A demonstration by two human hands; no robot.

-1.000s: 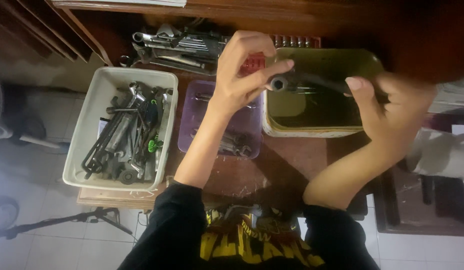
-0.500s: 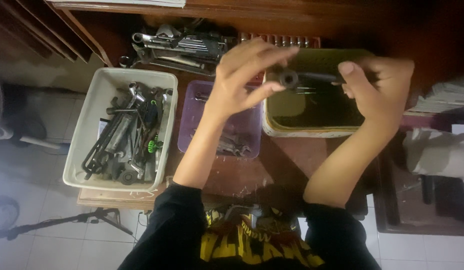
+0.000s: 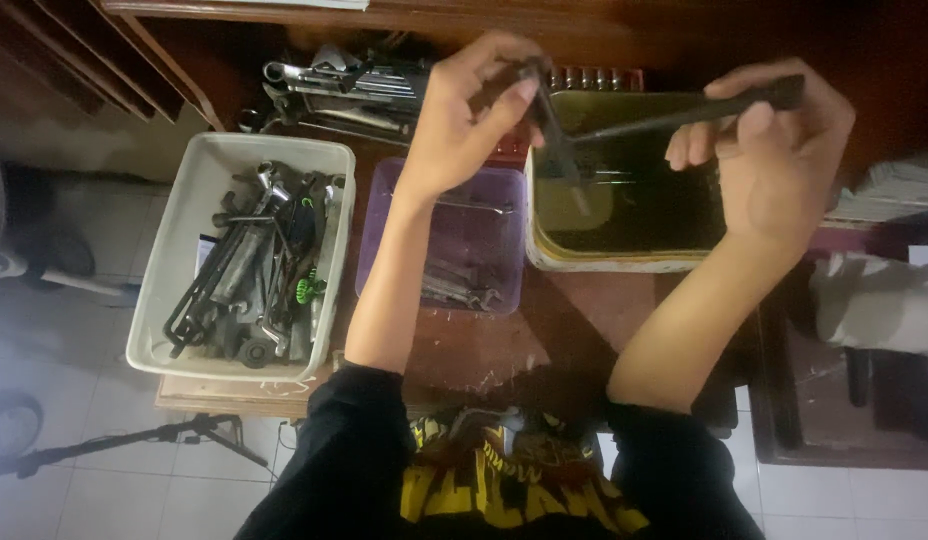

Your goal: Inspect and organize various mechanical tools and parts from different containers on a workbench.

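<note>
Two hands [image 3: 464,120] [image 3: 774,150] grip one dark wrench [image 3: 674,115] above three trays [image 3: 239,255].

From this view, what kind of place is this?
Probably a home workshop or repair bench: a wooden table holds a white bin full of wrenches, a purple tray of smaller tools, and loose spanners at the back.

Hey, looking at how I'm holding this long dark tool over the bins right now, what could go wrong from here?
The dark L-shaped wrench is held in the air by the right hand at its handle and the left hand at its bent end. If either grip slips, it could drop into the green tub, which seems to hold dark liquid, and splash. The tub also sits near the wooden table's front edge, so a bump might shift it.
</note>
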